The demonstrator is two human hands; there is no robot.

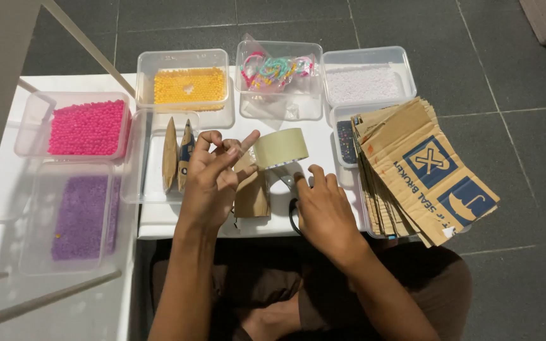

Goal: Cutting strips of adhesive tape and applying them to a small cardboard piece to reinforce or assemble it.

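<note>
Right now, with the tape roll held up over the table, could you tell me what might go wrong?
1. The left hand holds the beige roll of packing tape in a fingertip grip above the small folded brown cardboard piece; it could slip and fall.
2. The open clear plastic tub of yellow beads sits close behind; a dropped roll might scatter beads.
3. The fanned stack of brown cardboard sheets overhangs the white table edge and may slide off.
</note>
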